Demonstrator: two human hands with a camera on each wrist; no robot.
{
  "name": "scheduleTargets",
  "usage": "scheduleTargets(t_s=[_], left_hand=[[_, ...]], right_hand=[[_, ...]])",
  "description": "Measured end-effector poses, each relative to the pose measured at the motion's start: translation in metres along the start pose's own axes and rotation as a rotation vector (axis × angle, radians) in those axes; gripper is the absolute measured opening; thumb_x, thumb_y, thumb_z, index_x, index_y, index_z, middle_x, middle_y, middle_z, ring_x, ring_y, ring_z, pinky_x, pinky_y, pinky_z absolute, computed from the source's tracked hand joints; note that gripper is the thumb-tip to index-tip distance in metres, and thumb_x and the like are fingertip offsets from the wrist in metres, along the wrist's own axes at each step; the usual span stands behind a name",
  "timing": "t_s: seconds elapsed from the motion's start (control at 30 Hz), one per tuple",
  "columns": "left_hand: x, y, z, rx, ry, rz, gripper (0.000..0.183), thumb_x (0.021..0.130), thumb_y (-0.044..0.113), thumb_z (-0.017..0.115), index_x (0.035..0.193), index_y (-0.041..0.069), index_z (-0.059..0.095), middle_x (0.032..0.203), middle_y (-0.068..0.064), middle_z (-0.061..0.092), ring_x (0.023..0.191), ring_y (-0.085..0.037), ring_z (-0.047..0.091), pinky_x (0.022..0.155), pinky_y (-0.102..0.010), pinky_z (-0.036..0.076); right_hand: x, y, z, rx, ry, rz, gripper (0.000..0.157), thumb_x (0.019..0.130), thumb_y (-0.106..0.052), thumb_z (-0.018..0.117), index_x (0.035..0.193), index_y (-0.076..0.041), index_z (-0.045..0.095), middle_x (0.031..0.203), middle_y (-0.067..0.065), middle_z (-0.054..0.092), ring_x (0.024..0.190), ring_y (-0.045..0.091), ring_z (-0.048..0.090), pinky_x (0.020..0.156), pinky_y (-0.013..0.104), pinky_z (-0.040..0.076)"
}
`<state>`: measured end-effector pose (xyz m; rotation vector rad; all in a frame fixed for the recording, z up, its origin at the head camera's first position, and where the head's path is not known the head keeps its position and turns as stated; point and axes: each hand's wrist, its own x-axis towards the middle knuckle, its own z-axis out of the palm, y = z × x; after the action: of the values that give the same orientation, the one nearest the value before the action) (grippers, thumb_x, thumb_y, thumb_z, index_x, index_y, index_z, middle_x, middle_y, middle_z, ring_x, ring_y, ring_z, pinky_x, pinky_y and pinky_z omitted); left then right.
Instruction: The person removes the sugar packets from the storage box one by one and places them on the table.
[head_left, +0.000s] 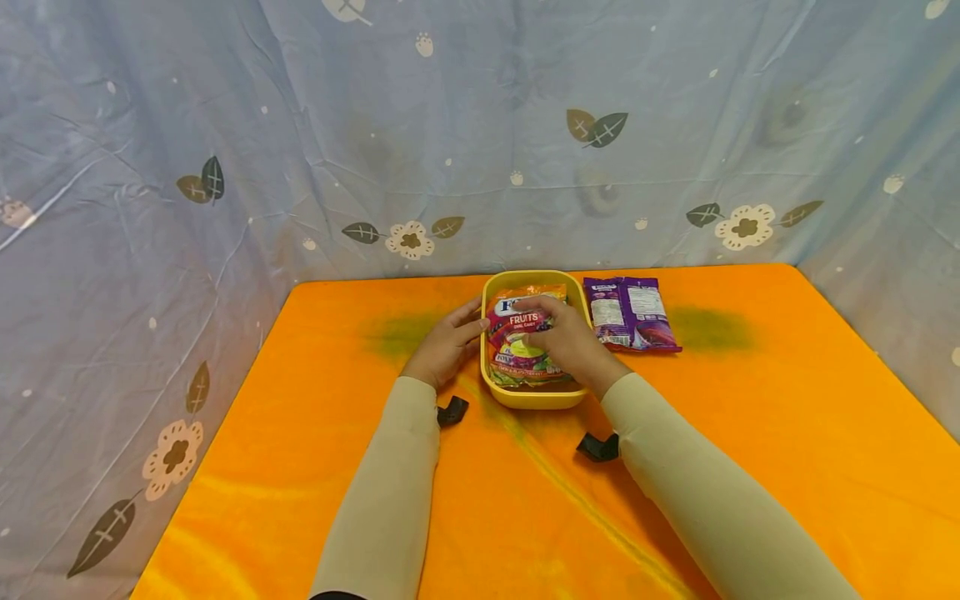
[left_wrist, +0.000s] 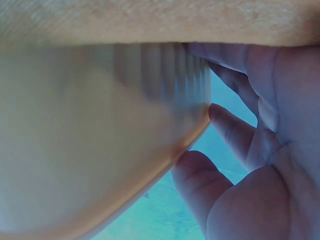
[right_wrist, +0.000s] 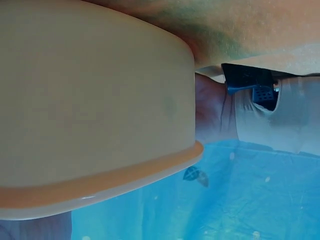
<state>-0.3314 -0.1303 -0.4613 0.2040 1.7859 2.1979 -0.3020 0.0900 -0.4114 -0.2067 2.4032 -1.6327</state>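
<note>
A yellow plastic container [head_left: 536, 400] with rounded corners stands on the table, a bag of fruit candy [head_left: 517, 354] lying face up inside it. My left hand [head_left: 446, 342] is against its left side. In the left wrist view, that hand's fingers [left_wrist: 232, 127] touch the ribbed outer wall and the thumb meets the rim [left_wrist: 150, 182]. From the right, my right hand [head_left: 566, 337] reaches over the rim and rests on the candy bag, thumb and forefinger apart. The right wrist view shows mostly the container's smooth outer wall [right_wrist: 95, 100], which hides most of the right fingers.
Purple candy packets [head_left: 633, 312] lie side by side just right of the container. An orange cloth [head_left: 510, 517] with greenish patches covers the table. Behind and at both sides hangs a grey-blue curtain [head_left: 487, 108] printed with flowers and leaves. Black camera mounts [head_left: 597, 447] stick out under the wrists.
</note>
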Motion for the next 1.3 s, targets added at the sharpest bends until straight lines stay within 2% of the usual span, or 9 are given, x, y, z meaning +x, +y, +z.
scheduleTargets(t_s=[0.4,0.53,0.83,1.0,1.13,1.3], left_hand=[[0.002,0.000,-0.001,-0.013,-0.020,0.000,0.055,0.091,0.029,0.067,0.143,0.028,0.047,0.139,0.001,0.048,0.117,-0.023,0.055,0.095,-0.036,0.047],[0.003,-0.001,-0.002,-0.016,-0.023,0.003,0.056,0.091,0.029,0.067,0.143,0.027,0.046,0.140,0.000,0.046,0.118,-0.022,0.054,0.095,-0.036,0.047],[0.000,-0.001,-0.001,-0.024,-0.007,-0.001,0.055,0.091,0.027,0.067,0.143,0.026,0.047,0.137,-0.001,0.049,0.119,-0.020,0.053,0.096,-0.034,0.045],[-0.002,-0.002,-0.001,-0.006,-0.015,-0.001,0.057,0.091,0.028,0.067,0.143,0.027,0.046,0.139,-0.002,0.047,0.119,-0.022,0.052,0.096,-0.035,0.045],[-0.001,-0.002,-0.001,-0.007,-0.017,0.004,0.056,0.091,0.027,0.067,0.143,0.025,0.046,0.139,-0.003,0.047,0.120,-0.022,0.052,0.097,-0.035,0.045],[0.000,-0.001,0.000,0.003,-0.013,0.005,0.055,0.094,0.022,0.064,0.145,0.023,0.044,0.140,-0.004,0.046,0.120,-0.020,0.052,0.097,-0.036,0.045]], right_hand=[[-0.001,0.000,-0.001,-0.027,0.051,-0.063,0.046,0.090,-0.010,0.068,0.124,-0.041,0.060,0.136,-0.007,0.046,0.102,0.020,0.057,0.083,0.038,0.053],[-0.001,0.001,-0.001,-0.027,0.057,-0.093,0.046,0.090,-0.010,0.068,0.124,-0.041,0.060,0.133,-0.008,0.047,0.100,0.020,0.057,0.081,0.036,0.053],[-0.001,0.001,-0.002,-0.024,0.073,-0.092,0.046,0.091,-0.013,0.067,0.125,-0.043,0.058,0.133,-0.008,0.047,0.101,0.020,0.056,0.082,0.037,0.053],[0.000,-0.002,-0.004,-0.026,0.071,-0.070,0.046,0.092,-0.013,0.066,0.126,-0.043,0.057,0.129,-0.004,0.048,0.083,0.025,0.058,0.072,0.035,0.055],[-0.002,-0.008,-0.010,-0.028,0.093,-0.074,0.046,0.092,-0.013,0.066,0.126,-0.043,0.057,0.135,-0.007,0.044,0.068,0.028,0.054,0.061,0.035,0.054],[-0.003,-0.014,-0.022,0.006,0.109,-0.100,0.046,0.092,-0.013,0.066,0.126,-0.043,0.057,0.135,-0.007,0.042,0.060,0.024,0.050,0.055,0.034,0.051]])
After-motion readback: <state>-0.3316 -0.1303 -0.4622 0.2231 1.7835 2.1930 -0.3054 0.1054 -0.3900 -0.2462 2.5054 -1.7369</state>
